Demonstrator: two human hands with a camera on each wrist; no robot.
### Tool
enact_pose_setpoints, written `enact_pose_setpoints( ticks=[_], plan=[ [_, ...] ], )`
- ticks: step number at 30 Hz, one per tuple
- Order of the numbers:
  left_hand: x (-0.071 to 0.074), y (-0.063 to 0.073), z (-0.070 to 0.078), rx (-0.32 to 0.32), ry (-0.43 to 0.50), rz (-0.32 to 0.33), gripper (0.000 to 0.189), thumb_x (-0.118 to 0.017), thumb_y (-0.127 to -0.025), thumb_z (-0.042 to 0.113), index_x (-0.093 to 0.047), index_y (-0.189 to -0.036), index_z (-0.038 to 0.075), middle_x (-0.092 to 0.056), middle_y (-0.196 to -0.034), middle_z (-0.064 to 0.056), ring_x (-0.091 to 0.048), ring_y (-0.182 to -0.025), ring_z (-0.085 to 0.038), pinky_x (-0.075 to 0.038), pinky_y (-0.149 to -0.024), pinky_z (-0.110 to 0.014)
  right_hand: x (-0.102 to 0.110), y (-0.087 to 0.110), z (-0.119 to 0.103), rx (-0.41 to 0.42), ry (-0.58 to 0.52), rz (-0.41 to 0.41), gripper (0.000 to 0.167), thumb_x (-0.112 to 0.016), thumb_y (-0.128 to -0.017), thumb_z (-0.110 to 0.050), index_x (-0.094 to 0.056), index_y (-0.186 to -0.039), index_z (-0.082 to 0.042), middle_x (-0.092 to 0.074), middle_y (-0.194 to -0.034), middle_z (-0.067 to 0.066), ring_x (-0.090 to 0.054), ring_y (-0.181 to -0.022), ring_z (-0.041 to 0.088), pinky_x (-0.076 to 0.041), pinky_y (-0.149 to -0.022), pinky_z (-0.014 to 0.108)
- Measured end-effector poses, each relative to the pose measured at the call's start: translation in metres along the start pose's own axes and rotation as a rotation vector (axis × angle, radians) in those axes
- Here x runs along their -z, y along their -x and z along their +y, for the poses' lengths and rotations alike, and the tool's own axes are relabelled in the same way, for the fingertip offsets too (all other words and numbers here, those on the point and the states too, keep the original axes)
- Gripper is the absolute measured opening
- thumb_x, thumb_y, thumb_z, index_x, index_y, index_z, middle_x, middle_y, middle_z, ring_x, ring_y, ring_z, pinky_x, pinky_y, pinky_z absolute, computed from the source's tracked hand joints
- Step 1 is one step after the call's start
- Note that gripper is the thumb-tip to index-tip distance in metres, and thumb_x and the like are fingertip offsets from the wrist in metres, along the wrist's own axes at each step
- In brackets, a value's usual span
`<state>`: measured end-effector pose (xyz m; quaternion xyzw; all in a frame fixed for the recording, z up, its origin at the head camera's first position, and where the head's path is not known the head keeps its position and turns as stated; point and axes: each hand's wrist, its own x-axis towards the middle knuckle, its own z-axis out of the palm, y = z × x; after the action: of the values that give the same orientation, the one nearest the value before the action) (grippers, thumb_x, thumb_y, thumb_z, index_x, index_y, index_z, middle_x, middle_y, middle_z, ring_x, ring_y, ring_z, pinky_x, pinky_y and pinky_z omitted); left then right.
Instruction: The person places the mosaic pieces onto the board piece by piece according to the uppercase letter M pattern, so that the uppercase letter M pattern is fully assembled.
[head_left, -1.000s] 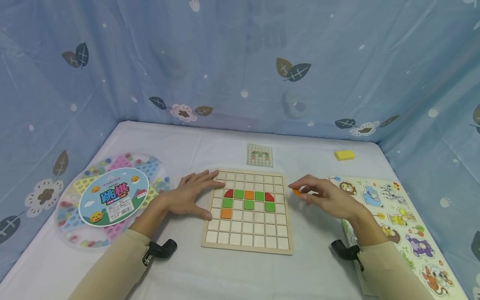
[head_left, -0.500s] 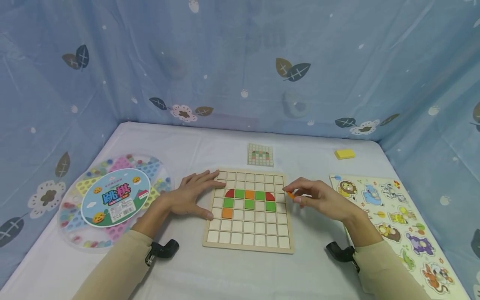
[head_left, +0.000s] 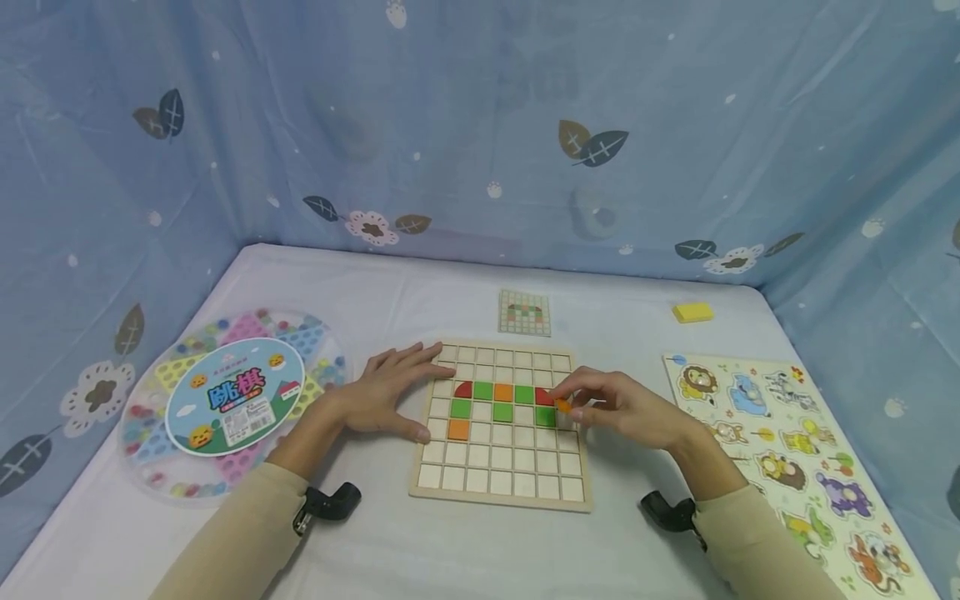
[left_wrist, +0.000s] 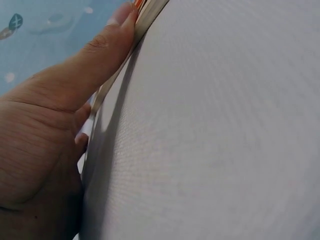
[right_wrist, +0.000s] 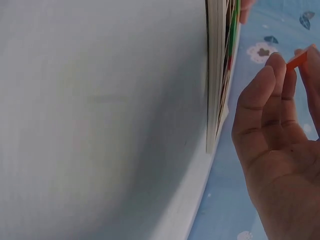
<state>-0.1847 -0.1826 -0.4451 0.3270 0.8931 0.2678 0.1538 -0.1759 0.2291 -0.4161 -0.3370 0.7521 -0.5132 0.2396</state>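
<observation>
A wooden grid board (head_left: 495,501) lies mid-table, bearing red, green and orange tiles. Two red rounded-corner tiles end the upper coloured row, with green tiles and an orange tile between them. One more orange tile (head_left: 458,429) sits in a cell at the lower left of the pattern. My left hand (head_left: 382,398) rests on the board's left edge, fingers and thumb spread. Above the board's right side, my right hand (head_left: 622,410) pinches an orange tile (right_wrist: 297,61) between thumb and fingers, close to the green tile (head_left: 545,416) at the right.
Behind the board lies a small pattern card (head_left: 525,329) with a similar coloured grid. A round Chinese checkers set (head_left: 232,396) is at the left. An animal puzzle board (head_left: 757,429) lies at the right, and a yellow block (head_left: 692,312) is at the back right.
My right hand has moved left with the orange tile, from beside the board to over its right columns. My left hand has stayed at the board's left edge.
</observation>
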Motion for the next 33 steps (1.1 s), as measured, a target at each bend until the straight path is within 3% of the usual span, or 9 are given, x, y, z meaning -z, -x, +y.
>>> enact_pose_setpoints(
  ticks=[8,16,22,27,33],
  plan=[
    [-0.004,0.002,0.001,-0.005,0.000,-0.003,0.092,-0.081,-0.078,0.063,-0.042,-0.156,0.032,-0.013,-0.173,-0.004,-0.007,-0.159,-0.036,-0.006,-0.119,-0.067,-0.011,0.000,-0.001,-0.012,0.143,-0.045,0.030,-0.067,-0.101,-0.012,-0.066,-0.131,-0.012,-0.065,-0.127,0.006,-0.059,-0.102,0.024,-0.053,-0.081,0.030],
    [0.001,0.001,-0.001,0.004,-0.023,-0.008,0.092,-0.079,-0.079,0.064,-0.040,-0.157,0.034,-0.011,-0.174,-0.003,-0.006,-0.159,-0.036,-0.007,-0.118,-0.067,-0.019,-0.006,-0.008,-0.063,0.255,-0.045,0.030,-0.070,-0.099,-0.020,-0.068,-0.129,-0.017,-0.066,-0.121,-0.007,-0.061,-0.098,0.017,-0.054,-0.089,0.030],
    [0.003,0.004,-0.001,-0.001,-0.012,0.007,0.092,-0.080,-0.079,0.063,-0.041,-0.157,0.034,-0.011,-0.174,-0.003,-0.006,-0.159,-0.036,-0.006,-0.117,-0.068,-0.023,-0.010,-0.010,-0.027,0.290,-0.036,0.031,-0.075,-0.096,-0.019,-0.068,-0.126,-0.016,-0.067,-0.116,-0.004,-0.063,-0.089,0.013,-0.056,-0.082,0.029],
    [0.000,0.005,-0.001,0.008,-0.006,-0.008,0.093,-0.079,-0.079,0.064,-0.039,-0.158,0.036,-0.009,-0.174,-0.001,-0.004,-0.159,-0.034,-0.004,-0.120,-0.065,-0.027,-0.013,-0.008,-0.004,0.385,-0.047,0.030,-0.076,-0.094,-0.017,-0.069,-0.123,-0.016,-0.068,-0.112,-0.005,-0.059,-0.083,0.011,-0.053,-0.074,0.025],
    [0.000,-0.001,-0.001,-0.012,0.000,0.004,0.092,-0.079,-0.079,0.063,-0.040,-0.157,0.034,-0.010,-0.174,-0.003,-0.006,-0.159,-0.036,-0.005,-0.119,-0.066,-0.028,-0.013,-0.009,-0.034,0.452,-0.037,0.031,-0.078,-0.093,-0.015,-0.070,-0.123,-0.018,-0.066,-0.108,-0.008,-0.057,-0.083,0.013,-0.050,-0.072,0.024]
  ],
)
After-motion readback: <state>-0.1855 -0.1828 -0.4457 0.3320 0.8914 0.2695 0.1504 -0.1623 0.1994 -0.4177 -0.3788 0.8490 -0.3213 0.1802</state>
